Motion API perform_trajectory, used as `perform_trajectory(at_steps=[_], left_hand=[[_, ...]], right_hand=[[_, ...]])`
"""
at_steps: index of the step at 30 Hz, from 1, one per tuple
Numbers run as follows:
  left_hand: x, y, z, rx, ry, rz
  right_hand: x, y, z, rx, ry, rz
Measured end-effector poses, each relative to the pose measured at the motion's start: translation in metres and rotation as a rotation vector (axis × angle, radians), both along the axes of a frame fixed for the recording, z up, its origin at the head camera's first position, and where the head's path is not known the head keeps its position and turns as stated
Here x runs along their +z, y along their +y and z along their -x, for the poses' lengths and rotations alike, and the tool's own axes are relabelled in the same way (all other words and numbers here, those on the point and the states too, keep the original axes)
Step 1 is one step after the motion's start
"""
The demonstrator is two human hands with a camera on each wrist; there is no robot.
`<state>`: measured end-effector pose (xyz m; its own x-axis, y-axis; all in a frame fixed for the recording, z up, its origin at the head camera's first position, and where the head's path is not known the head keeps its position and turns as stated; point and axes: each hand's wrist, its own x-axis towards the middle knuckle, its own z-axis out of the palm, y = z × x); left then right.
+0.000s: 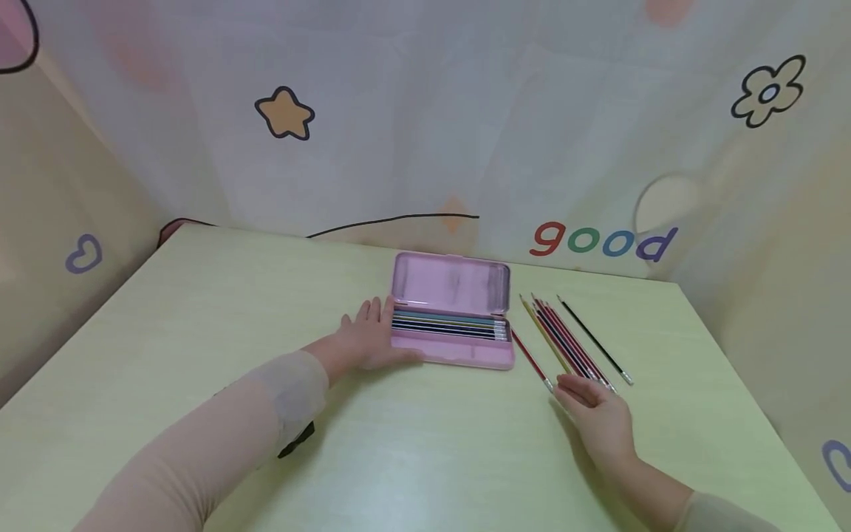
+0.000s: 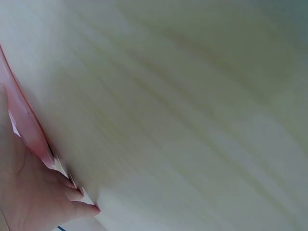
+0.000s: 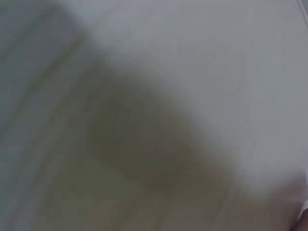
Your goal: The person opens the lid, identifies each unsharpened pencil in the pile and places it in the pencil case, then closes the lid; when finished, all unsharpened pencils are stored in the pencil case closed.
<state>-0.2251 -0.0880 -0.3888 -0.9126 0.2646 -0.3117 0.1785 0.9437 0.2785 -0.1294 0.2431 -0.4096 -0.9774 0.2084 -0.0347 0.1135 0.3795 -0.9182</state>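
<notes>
A pink pencil case lies with its lid raised at the back, several dark and blue-green pencils side by side in its base. My left hand rests against its left end, fingers stretched out and thumb along the front edge; the left wrist view shows this hand beside the pink edge. To the right, a red pencil slants from the case's right side. My right hand has its fingertips right at that pencil's eraser end, fingers fairly straight. Only blurred fingertips show in the right wrist view.
Beyond the right hand lies a bundle of red and dark pencils, with a yellow pencil on its left and a black pencil apart on its right. A printed cloth hangs behind the pale table.
</notes>
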Motion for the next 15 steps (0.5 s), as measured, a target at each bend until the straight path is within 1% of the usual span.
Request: perform_trajectory(at_steps=[4, 6, 11, 15], left_hand=[[0.001, 0.003, 0.0, -0.004, 0.003, -0.001], [0.001, 0.003, 0.0, -0.005, 0.003, 0.001], [0.003, 0.0, -0.001, 0.012, -0.027, 0.003], [0.004, 0.001, -0.001, 0.0, -0.027, -0.005]], right_hand=[[-0.006, 0.001, -0.001, 0.002, 0.034, -0.035], [-0.008, 0.0, 0.002, -0.001, 0.041, -0.092], [-0.015, -0.008, 0.009, -0.011, 0.073, -0.258], [-0.016, -0.008, 0.008, -0.038, 0.109, -0.3]])
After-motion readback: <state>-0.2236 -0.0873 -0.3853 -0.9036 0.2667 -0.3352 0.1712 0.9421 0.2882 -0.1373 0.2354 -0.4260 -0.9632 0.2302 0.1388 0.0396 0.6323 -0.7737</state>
